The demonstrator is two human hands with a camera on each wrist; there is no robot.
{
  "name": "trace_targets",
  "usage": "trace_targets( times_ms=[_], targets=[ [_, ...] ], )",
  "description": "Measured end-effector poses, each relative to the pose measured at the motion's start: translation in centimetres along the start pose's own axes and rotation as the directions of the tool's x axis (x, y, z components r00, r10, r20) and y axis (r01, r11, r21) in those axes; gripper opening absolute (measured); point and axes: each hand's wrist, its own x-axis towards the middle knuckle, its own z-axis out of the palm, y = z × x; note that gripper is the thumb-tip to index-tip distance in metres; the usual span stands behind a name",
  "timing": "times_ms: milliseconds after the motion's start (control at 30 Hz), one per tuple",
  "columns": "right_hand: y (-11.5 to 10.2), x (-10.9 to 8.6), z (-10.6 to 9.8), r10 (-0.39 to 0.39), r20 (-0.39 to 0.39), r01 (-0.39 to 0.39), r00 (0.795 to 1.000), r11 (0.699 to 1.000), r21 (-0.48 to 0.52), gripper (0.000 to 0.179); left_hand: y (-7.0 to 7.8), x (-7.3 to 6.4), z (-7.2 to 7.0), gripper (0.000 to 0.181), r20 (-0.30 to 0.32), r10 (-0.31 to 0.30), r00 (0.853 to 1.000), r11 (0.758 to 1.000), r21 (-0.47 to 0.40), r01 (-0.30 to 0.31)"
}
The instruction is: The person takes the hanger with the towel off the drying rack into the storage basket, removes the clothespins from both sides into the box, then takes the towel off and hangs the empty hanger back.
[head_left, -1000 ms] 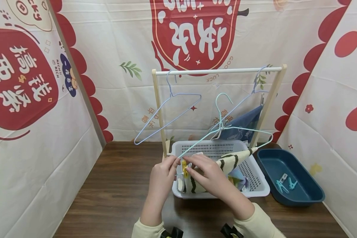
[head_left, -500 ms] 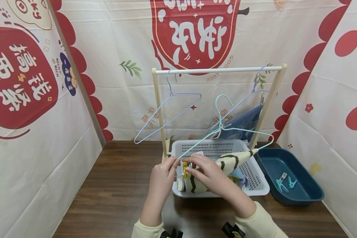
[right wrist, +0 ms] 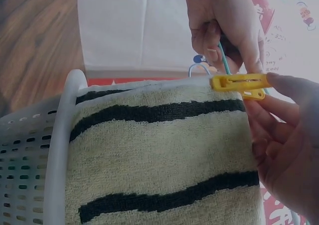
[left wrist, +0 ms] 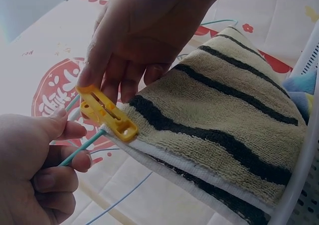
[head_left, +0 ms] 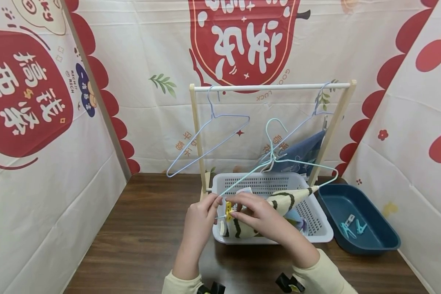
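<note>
The left hand (head_left: 202, 214) grips the left end of the mint-green hanger (head_left: 273, 157), thumb against curled fingers; the right hand (head_left: 255, 214) pinches the yellow clothespin (right wrist: 232, 86) between thumb and fingers, its other end at the left corner of the striped towel (left wrist: 224, 100), just beside the left hand; whether the clip bites fully on the cloth I cannot tell; the towel (cream, with wavy dark bands) lies over the hanger's lower bar, and its lower part is down in the white basket (head_left: 259, 184) on the counter (head_left: 147, 220); the hanger's hook points up, free of the rack (head_left: 272, 87) standing on the far side; on the rack's bar one lilac hanger (head_left: 213, 117) hangs at the left and another lilac hanger (head_left: 315, 112) at the right, with a dark blue cloth (head_left: 301, 151) near the right post; some blue and purple cloth (head_left: 300, 222) lies in the right part of the basket; right of it sits a dark blue basin (head_left: 380, 222), light blue clips (head_left: 347, 230) on its floor; behind, a printed red-and-white backdrop (head_left: 132, 134) closes off the far side.
</note>
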Motion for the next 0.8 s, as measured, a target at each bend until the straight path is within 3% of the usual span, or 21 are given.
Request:
trace_targets(
  times_ms=[167, 433, 800],
  targets=[
    [0.19, 0.01, 0.11, -0.01, -0.002, 0.01, 1.0, 1.0, 0.013, 0.029, -0.14, -0.06, -0.09, 0.018, 0.005, -0.022, 1.0, 1.0, -0.003, 0.022],
    [0.09, -0.02, 0.28, 0.033, -0.022, -0.033, 0.999, 0.999, 0.006, 0.027, -0.17, -0.16, -0.25, 0.018, 0.042, -0.107, 0.993, 0.993, -0.047, 0.109],
    [0.29, 0.0, 0.62, 0.059, -0.064, -0.057, 0.996, 0.998, 0.035, 0.021, -0.26, -0.25, -0.13, 0.017, 0.04, -0.111, 0.993, 0.992, -0.049, 0.113]
  ],
)
